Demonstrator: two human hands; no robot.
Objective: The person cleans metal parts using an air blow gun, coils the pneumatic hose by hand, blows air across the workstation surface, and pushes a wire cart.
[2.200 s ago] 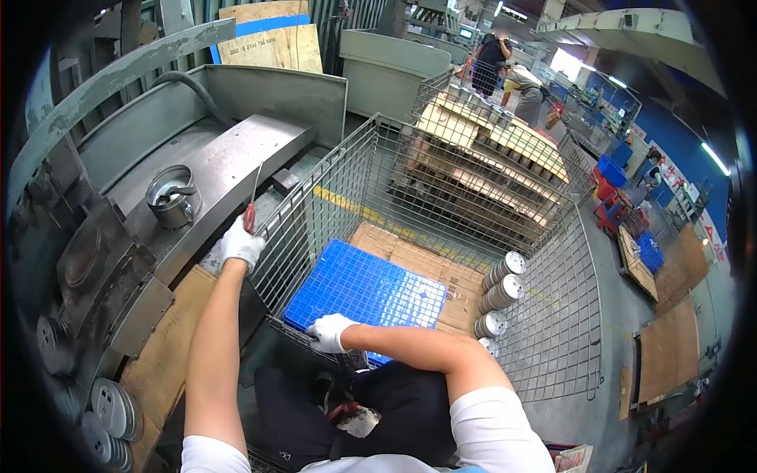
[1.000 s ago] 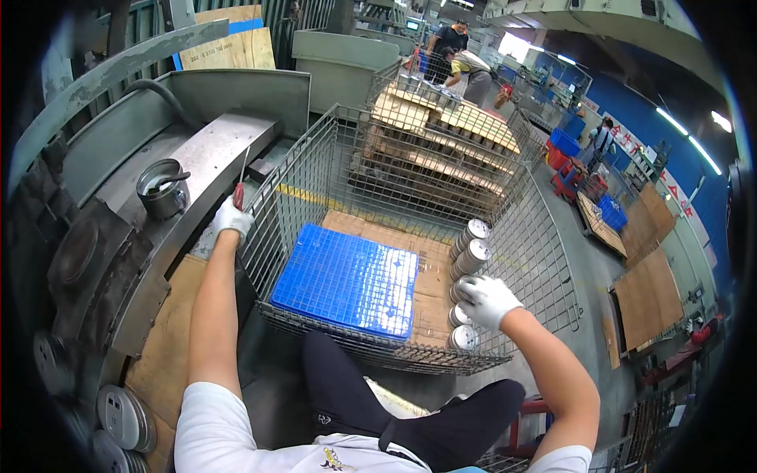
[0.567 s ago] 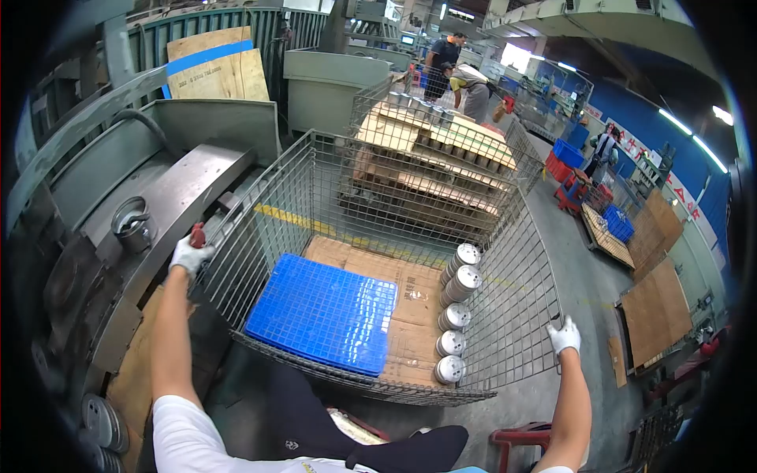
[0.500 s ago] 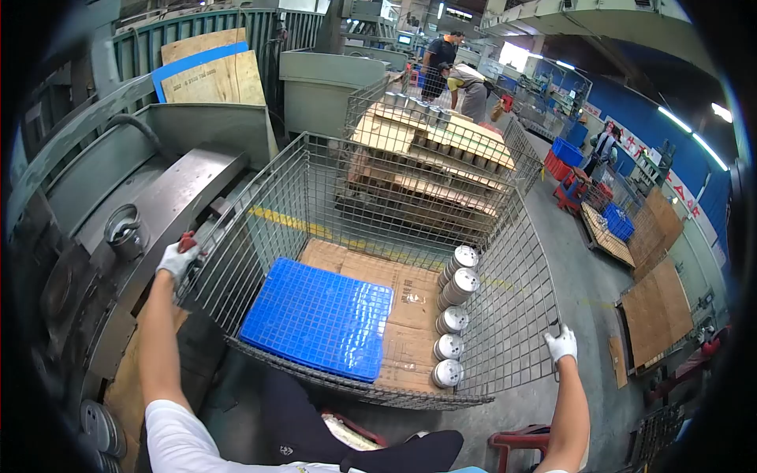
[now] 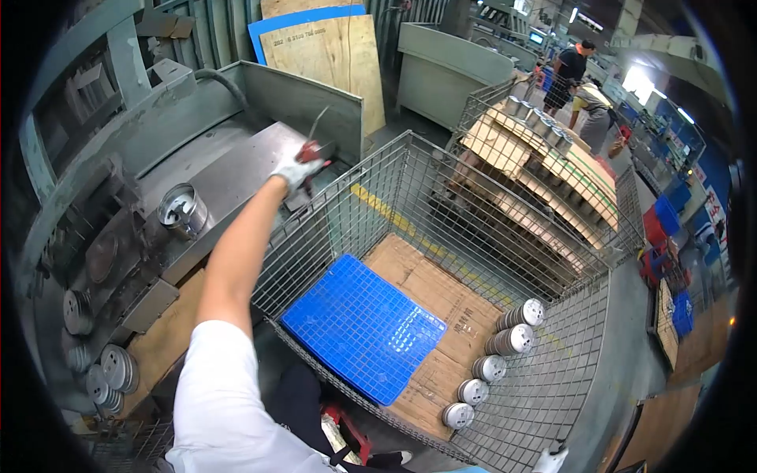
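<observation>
My left hand (image 5: 296, 170), in a white glove, is closed round a red-handled tool (image 5: 309, 150) with a thin shaft pointing up, over the bench beside the cage's left side. At the bottom edge my gloved right hand (image 5: 550, 460), partly cut off by the frame, grips the near right corner of the wire cage (image 5: 410, 135). Inside the cage a blue plastic sheet (image 5: 363, 327) lies on brown cardboard (image 5: 426, 276). Several stacks of round metal discs (image 5: 510, 340) stand in a row along the right side.
A metal cup (image 5: 183, 211) stands on the grey bench (image 5: 229, 169) at left. More discs (image 5: 118, 369) are at lower left. Behind the cage is a loaded wooden pallet (image 5: 505, 150). Two people stand beyond it. A red stool (image 5: 347, 433) is near my legs.
My left hand has moved up and forward over the bench with the tool. The view has turned left, so the cage appears rotated and my right hand lies at the bottom edge.
</observation>
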